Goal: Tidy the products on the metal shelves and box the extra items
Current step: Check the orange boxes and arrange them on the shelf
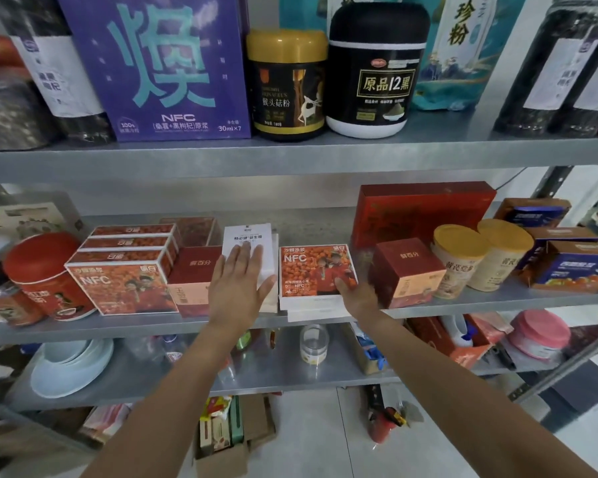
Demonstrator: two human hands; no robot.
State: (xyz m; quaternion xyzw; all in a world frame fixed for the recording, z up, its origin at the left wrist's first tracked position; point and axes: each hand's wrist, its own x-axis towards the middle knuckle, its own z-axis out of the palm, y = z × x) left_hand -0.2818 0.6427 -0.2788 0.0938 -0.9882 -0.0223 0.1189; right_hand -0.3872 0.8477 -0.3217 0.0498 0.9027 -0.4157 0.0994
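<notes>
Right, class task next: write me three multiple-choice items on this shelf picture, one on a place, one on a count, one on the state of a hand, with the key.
1. Where does the purple box stand?
A) on the floor
B) on the top shelf, left of the gold-lidded jar
C) inside a carton

2. How many yellow-lidded cans stand on the middle shelf?
A) two
B) one
C) four

3. How is the left hand?
A) a fist holding nothing
B) curled round a bottle
C) flat, fingers straight, on the white box

Key:
1 B, it stands beside that jar on the uppermost board.
2 A, two yellow lids show there, side by side.
3 C, the palm and straight fingers lie against the box front.
</notes>
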